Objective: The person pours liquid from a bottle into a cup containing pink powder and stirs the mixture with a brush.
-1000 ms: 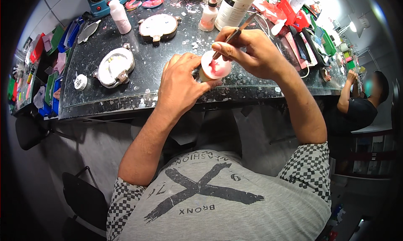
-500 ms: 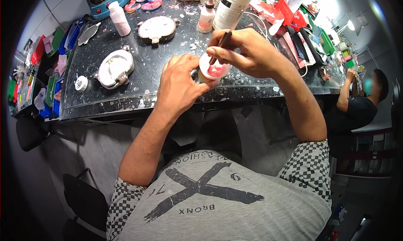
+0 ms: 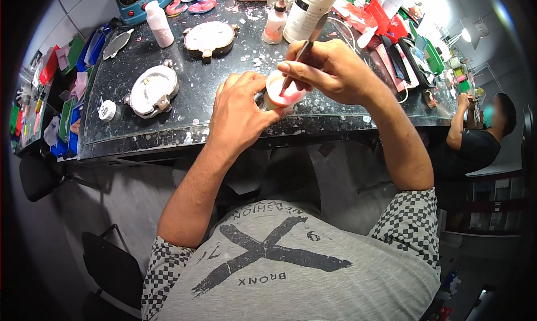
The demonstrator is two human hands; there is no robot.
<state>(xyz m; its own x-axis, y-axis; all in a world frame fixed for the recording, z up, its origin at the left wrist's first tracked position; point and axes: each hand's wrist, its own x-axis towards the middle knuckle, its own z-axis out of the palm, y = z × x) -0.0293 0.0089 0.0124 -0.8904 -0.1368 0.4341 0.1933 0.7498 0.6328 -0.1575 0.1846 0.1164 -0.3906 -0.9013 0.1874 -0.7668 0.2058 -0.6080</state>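
Observation:
My left hand [image 3: 238, 108] is closed around a small cup [image 3: 273, 88] near the table's front edge. Pink, wet-looking material [image 3: 291, 96] shows inside it. Between the thumb and fingers of my right hand [image 3: 330, 72] is a slim spatula [image 3: 305, 48]. Its lower end dips into the cup, while a broad, flat grey end sticks up above the hand. Left of my left hand lies an open metal flask half [image 3: 152, 91] filled with white plaster. Another plaster-filled flask half [image 3: 210, 39] sits farther back.
Behind the cup stand a dropper bottle [image 3: 274, 26] and a large white tub [image 3: 309, 12]. A white bottle [image 3: 159, 24] and a white cap [image 3: 107, 111] are at left. A blue machine [image 3: 142, 3] stands far left. At right, another person [image 3: 475, 131] sits.
My right hand has turned the spatula, so its broad upper end now shows above the fingers. The lower end stays in the cup. My left hand keeps its hold.

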